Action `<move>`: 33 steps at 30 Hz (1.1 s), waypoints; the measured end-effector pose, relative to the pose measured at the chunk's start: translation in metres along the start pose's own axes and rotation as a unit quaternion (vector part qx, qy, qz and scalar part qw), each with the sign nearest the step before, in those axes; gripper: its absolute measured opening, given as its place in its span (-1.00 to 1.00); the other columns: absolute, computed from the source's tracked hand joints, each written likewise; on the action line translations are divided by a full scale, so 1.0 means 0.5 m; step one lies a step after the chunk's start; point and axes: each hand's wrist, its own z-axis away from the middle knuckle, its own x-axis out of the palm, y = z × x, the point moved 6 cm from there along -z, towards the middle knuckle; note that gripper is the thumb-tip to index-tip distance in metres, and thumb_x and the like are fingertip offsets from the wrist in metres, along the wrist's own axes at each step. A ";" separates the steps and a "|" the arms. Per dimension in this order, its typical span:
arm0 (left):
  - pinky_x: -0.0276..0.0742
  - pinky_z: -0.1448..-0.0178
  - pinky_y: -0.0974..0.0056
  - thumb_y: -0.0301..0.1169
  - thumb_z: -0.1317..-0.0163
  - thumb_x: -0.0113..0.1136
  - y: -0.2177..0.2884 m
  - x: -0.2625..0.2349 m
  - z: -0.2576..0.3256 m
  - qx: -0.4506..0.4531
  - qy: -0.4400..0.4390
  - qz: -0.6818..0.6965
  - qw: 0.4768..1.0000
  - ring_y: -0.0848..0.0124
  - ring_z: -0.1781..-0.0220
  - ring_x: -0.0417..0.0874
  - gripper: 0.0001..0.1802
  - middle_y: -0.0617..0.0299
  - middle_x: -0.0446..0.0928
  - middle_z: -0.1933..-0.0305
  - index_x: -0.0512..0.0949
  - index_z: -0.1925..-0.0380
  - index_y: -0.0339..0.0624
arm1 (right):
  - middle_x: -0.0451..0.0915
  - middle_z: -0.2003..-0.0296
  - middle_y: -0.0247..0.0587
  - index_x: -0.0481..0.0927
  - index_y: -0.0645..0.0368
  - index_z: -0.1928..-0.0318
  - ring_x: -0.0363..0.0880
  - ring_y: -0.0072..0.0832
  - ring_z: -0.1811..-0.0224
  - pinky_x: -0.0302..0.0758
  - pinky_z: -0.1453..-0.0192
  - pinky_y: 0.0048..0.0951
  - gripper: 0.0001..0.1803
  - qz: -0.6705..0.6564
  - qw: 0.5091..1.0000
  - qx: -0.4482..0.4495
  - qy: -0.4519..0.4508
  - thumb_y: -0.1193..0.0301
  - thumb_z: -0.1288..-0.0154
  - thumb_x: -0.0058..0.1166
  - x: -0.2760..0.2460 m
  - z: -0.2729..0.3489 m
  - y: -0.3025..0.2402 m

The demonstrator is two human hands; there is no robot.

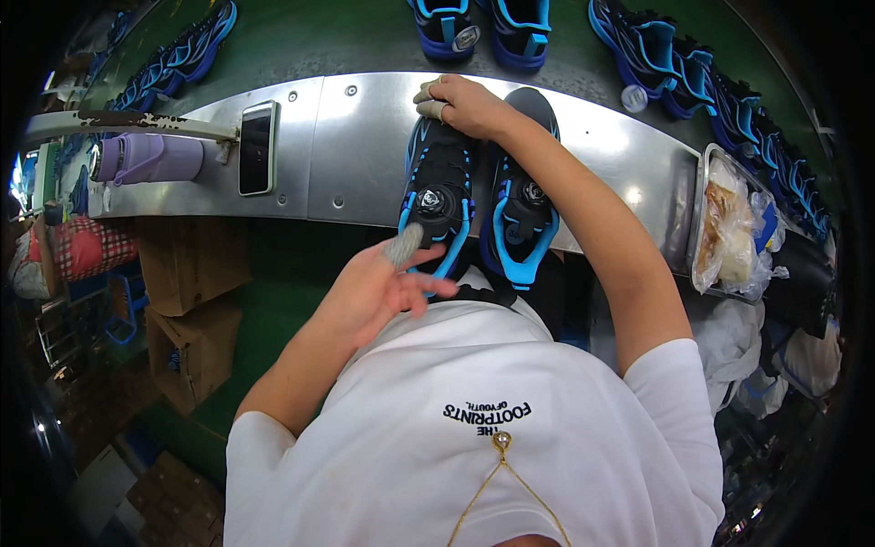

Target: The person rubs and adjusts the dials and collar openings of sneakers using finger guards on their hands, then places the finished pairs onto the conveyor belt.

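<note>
Two black sneakers with bright blue trim lie side by side at the near edge of the metal ledge, toes away from me. The left sneaker point(443, 169) has a round dial on its tongue; the right sneaker point(524, 196) has one too, partly covered by my right forearm. My right hand point(463, 108) reaches across and grips the left sneaker's toe, finger covers on its fingers. Beside that sneaker's heel opening is my left hand point(387, 287), fingers spread and slightly blurred, with a grey cover on one finger. It holds nothing I can see.
Along the green conveyor belt point(355, 41) stand more sneakers point(524, 32), with rows at both sides. A phone point(258, 148) and a lilac bottle point(155, 159) are on the left. To the right is a metal tray point(700, 219) with plastic-wrapped items. Cardboard boxes point(196, 264) stand lower left.
</note>
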 end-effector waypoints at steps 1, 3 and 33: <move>0.52 0.48 0.35 -0.21 -0.45 0.00 0.001 0.005 -0.018 0.001 0.001 -0.001 1.000 0.24 0.09 0.68 -0.56 -0.08 0.52 -0.04 0.36 -0.15 -0.32 | 0.59 0.06 -0.05 0.68 0.12 0.09 0.48 -0.13 -0.10 0.40 -0.21 -0.26 -0.70 -0.001 1.000 -0.001 0.001 0.23 -0.29 0.08 0.002 0.002 0.003; 0.52 0.47 0.34 -0.19 -0.46 -0.02 -0.003 0.016 -0.051 -0.011 -0.015 0.072 0.997 0.18 0.04 0.67 -0.57 -0.15 0.44 -0.18 0.38 -0.12 -0.31 | 0.59 0.07 -0.03 0.68 0.11 0.09 0.48 -0.12 -0.09 0.40 -0.21 -0.25 -0.70 0.000 1.000 0.011 -0.007 0.24 -0.29 0.07 0.004 0.002 0.006; 0.54 0.10 0.37 -0.43 -0.45 -0.09 -0.006 0.031 -0.053 0.112 -0.074 0.052 0.989 0.45 0.30 0.59 -0.76 -0.13 0.58 0.07 0.43 0.00 -0.35 | 0.63 0.20 -0.25 0.64 0.03 0.00 0.55 -0.25 0.06 0.51 -0.04 -0.31 -0.59 -0.017 0.998 -0.048 -0.039 0.57 -0.08 0.22 -0.067 0.188 -0.254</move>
